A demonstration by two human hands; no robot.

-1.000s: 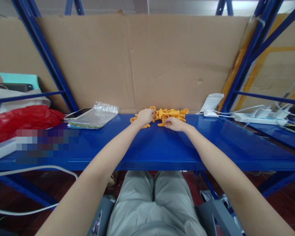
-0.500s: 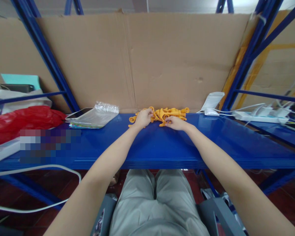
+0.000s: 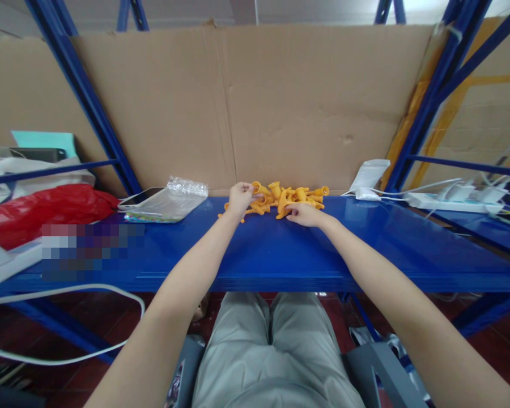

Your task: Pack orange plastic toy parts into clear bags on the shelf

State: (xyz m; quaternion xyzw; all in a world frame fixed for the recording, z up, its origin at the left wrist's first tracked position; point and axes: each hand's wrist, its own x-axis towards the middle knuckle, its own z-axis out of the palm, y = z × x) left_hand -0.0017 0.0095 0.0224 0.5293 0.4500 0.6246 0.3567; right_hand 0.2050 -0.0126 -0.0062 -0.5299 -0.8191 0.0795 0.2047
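Small orange-yellow plastic pieces [image 3: 301,194], some with flared cup-like ends, lie heaped against the cardboard at the back of the blue shelf [image 3: 280,249]. At the heap's left side, my left hand [image 3: 240,198] has its fingers closed on one orange-yellow plastic piece [image 3: 257,187], whose round end shows above the fingertips. My right hand [image 3: 304,215] rests low at the front of the heap. Its thumb and fingers pinch another orange-yellow piece [image 3: 282,203], which stands partly upright. The fingers hide parts of both pieces.
To the left lie a phone [image 3: 142,196], a clear plastic packet [image 3: 178,201] and a red plastic bag [image 3: 55,209]. On the right are a white adapter [image 3: 368,193] with cables and a power strip [image 3: 450,202]. Cardboard [image 3: 289,107] walls the back; blue posts [image 3: 425,113] frame the sides.
My left hand has shifted slightly left and lifted, with a piece's round end now showing at its fingertips. Pieces in the heap have moved. My right hand stays nearly in place.
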